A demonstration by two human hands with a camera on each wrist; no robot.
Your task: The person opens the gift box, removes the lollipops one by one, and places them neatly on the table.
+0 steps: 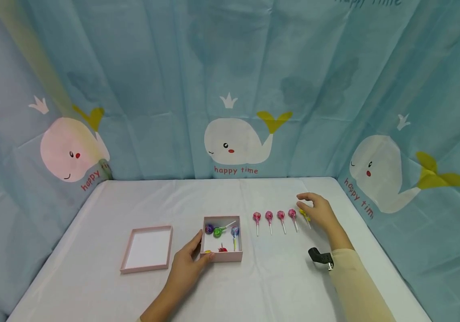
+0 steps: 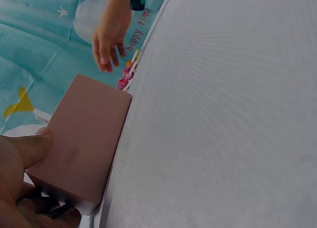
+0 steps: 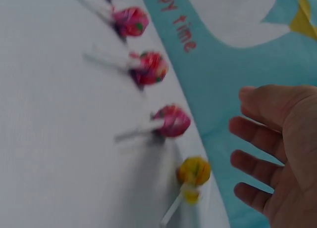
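Observation:
My left hand (image 1: 185, 268) holds a small pink open-topped box (image 1: 230, 257) by its left side and front, thumb on the front wall. In the box lie a purple lollipop (image 1: 209, 229), a green lollipop (image 1: 217, 232), a blue-violet lollipop (image 1: 235, 231) and, partly hidden by the front wall, a red lollipop (image 1: 223, 250) and something yellow. My right hand (image 1: 319, 213) hovers just above and beside a yellow lollipop (image 3: 194, 171), fingers apart and holding nothing. Several pink lollipops (image 3: 171, 121) lie in a row to its left, sticks toward me.
A pink-rimmed box lid (image 1: 148, 249) lies on the white tablecloth (image 1: 274, 286), left of the box. Blue curtains (image 1: 157, 89) with whale prints hang behind and at both sides. A black wrist mount (image 1: 319, 256) sticks out from the right sleeve over the table.

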